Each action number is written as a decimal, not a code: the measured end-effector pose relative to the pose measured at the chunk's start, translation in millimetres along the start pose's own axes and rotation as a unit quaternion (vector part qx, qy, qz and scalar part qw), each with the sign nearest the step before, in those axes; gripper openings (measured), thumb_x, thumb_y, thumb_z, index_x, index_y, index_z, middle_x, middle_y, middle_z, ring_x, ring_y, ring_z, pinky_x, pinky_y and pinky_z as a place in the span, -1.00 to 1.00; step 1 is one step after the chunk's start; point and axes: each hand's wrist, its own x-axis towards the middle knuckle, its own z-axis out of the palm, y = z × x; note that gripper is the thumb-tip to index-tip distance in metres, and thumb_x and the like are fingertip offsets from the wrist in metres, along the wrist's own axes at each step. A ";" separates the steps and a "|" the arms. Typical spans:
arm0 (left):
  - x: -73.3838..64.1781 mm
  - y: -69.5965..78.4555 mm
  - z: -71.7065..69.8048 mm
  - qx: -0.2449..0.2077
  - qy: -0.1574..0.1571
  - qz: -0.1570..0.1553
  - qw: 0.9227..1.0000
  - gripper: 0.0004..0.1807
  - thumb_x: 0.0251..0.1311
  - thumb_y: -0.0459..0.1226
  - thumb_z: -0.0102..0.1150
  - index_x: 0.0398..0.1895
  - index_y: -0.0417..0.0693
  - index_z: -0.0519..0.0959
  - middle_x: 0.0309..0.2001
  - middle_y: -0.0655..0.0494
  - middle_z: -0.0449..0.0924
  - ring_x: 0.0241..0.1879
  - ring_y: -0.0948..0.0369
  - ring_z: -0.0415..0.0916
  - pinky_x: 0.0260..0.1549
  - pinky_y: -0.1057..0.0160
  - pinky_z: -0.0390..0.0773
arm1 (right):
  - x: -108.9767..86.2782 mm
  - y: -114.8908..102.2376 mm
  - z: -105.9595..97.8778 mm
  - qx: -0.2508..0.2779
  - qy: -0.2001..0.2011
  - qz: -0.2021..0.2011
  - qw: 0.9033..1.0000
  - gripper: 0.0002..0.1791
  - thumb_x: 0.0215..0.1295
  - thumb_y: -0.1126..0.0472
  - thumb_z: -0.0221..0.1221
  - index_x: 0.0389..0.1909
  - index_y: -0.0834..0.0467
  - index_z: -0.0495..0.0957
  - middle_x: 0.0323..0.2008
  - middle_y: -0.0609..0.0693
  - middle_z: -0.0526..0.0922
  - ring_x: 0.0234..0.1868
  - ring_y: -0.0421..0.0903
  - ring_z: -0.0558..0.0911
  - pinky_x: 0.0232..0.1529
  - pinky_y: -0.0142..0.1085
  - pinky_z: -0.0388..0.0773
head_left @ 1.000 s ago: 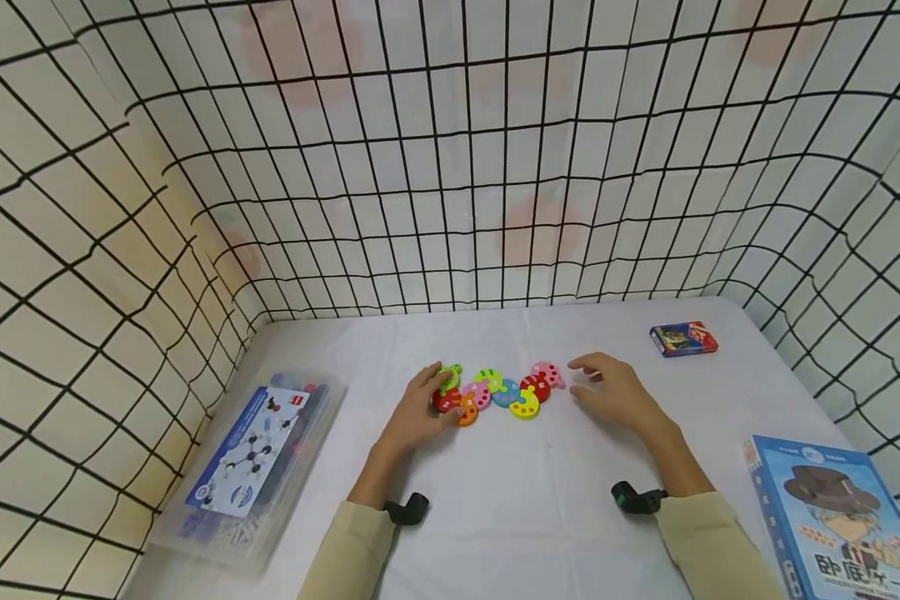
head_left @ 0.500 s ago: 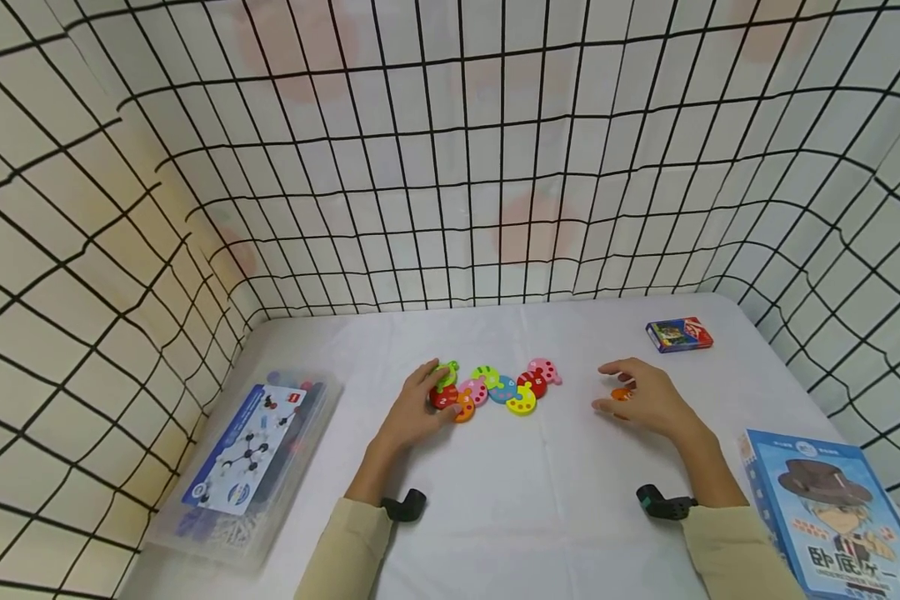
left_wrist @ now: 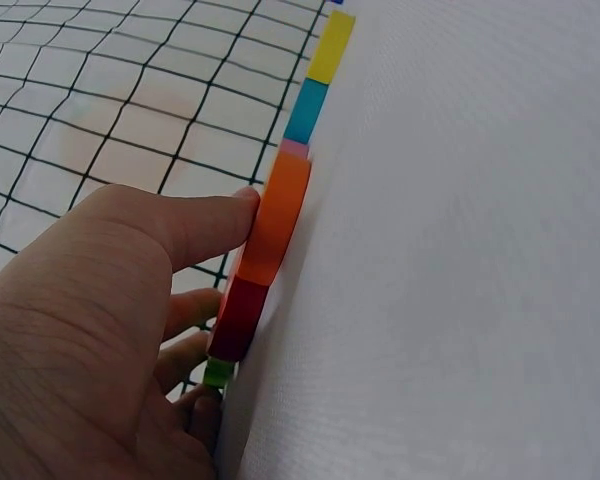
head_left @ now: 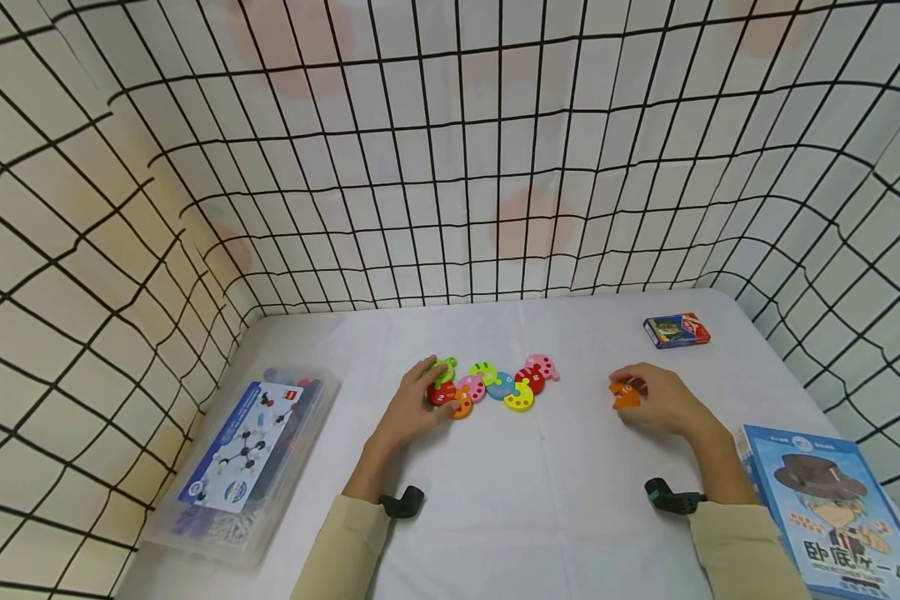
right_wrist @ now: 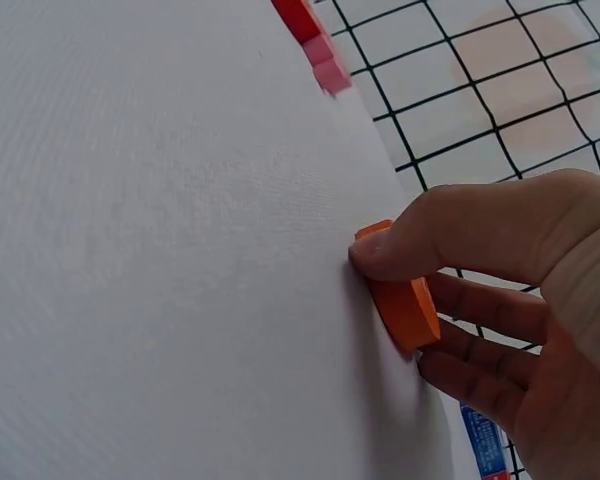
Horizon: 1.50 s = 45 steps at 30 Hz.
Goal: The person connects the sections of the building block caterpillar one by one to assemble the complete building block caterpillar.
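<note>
Round, brightly coloured puzzle pieces with dots and numbers form a wavy puzzle chain point(head_left: 501, 385) on the white table. Its left end is green, red and orange, and a pink piece point(head_left: 543, 366) ends it at the right. My left hand point(head_left: 411, 404) holds that left end, with the thumb on the orange piece point(left_wrist: 278, 225) and the fingers round the far side by the green one. Apart from the chain, to its right, my right hand point(head_left: 663, 400) pinches a loose orange puzzle piece point(right_wrist: 405, 310) between thumb and fingers, tilted up close over the cloth.
A clear plastic case point(head_left: 270, 533) with a molecule-picture sheet lies at the left. At the right are a small card box point(head_left: 677, 331) at the back and a blue game box point(head_left: 832, 508) in front. Black wire grid point(head_left: 495, 167) surrounds the table's back and sides.
My right hand has moved right, away from the chain's pink end, and has picked at the loose orange piece, now tilted up in its fingers. The left hand keeps its place on the chain.
</note>
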 end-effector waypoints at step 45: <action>1.1 1.1 6.4 -0.001 -0.003 -0.005 1.000 -0.23 0.23 -0.03 0.31 0.52 0.02 0.38 0.62 0.03 0.14 0.60 -0.07 0.07 0.48 -0.24 0.23 | 41.4 -56.6 47.7 0.056 0.087 0.029 0.994 -0.43 0.19 0.02 0.47 0.13 0.24 0.63 0.03 0.19 0.67 -0.07 0.06 0.57 0.01 -0.12 0.64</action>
